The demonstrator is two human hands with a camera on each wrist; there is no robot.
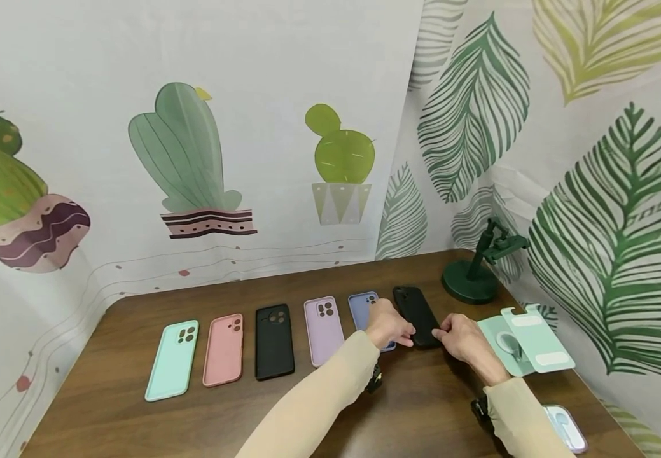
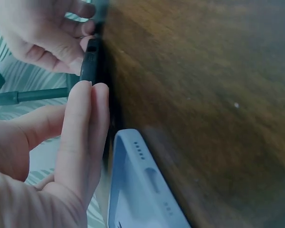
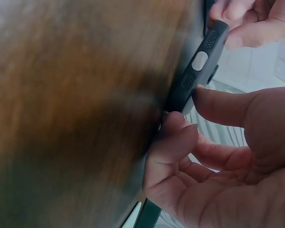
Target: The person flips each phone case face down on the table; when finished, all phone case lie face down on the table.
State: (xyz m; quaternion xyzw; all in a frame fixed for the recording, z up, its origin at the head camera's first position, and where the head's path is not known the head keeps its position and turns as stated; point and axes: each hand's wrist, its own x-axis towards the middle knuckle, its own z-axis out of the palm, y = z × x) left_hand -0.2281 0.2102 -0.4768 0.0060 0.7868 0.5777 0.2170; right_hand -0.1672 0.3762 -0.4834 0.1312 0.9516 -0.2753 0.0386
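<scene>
Several phone cases lie in a row on the brown table: mint, pink, black, lilac, blue and, at the right end, a second black case. Both hands meet at the near end of this right black case. My left hand pinches its near left corner, partly covering the blue case. My right hand pinches the near right corner, thumb on the rim of the case and fingers under it. The case sits low on the table.
A dark green phone stand stands at the back right. Mint packaging cards lie right of my right hand, and another case lies at the near right edge. Printed curtains close off the back and right sides.
</scene>
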